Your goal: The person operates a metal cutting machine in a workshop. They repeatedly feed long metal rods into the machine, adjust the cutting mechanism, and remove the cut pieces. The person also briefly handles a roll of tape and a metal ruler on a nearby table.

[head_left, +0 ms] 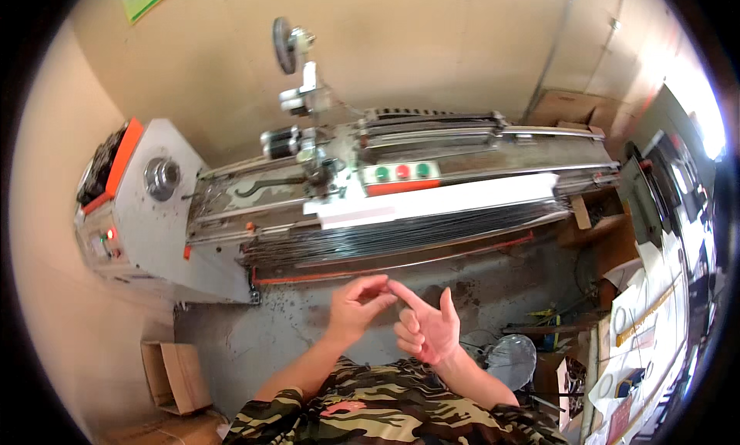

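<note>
My left hand (358, 310) is raised in front of my body, its thumb and fingers pinched together right by the index fingertip of my right hand (432, 328). Whether the left fingers grip that fingertip or something small is too fine to make out. On the right hand, index finger and thumb stretch out while the other fingers curl loosely, and nothing lies in the palm. Beyond both hands, apart from them, a long bundle of thin dark rods (416, 233) lies along the front of a long machine, beneath a white channel-shaped cover (455, 201).
The machine's grey housing (158, 214) stands left. A button box (401, 172) with green and red buttons sits mid-bed, near a hooked lever (270, 184). An orange-red rail (393, 265) runs low in front. Cardboard boxes (176, 377) stand lower left; a cluttered bench (640, 345) is right.
</note>
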The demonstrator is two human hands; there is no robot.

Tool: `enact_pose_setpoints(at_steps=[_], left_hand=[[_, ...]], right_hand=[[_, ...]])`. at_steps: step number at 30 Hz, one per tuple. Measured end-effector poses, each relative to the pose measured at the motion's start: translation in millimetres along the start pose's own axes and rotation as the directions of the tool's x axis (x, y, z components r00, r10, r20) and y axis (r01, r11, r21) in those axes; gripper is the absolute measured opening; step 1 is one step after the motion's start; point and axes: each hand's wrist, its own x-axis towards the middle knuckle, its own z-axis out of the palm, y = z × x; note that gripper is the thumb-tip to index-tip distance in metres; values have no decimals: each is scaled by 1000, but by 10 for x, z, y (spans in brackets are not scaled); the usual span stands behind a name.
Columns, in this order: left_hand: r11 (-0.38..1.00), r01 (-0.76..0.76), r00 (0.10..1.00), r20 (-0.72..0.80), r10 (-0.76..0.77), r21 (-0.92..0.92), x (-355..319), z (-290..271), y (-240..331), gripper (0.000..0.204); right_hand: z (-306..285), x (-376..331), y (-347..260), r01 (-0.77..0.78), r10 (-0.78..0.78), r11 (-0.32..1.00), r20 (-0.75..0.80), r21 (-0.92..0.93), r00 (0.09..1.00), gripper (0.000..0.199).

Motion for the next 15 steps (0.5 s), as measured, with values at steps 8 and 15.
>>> enact_pose_setpoints(at_steps=[8,15], left_hand=[[913,-297,910,-208,360,279,-127,-2421,376,29],[941,14,955,-282,87,339,-312,-3923,310,14]], right_hand=[[671,1675,1643,-283,259,946,156,158,953,103],[596,2826,2072,-260,172,706,-197,-659,965,49]])
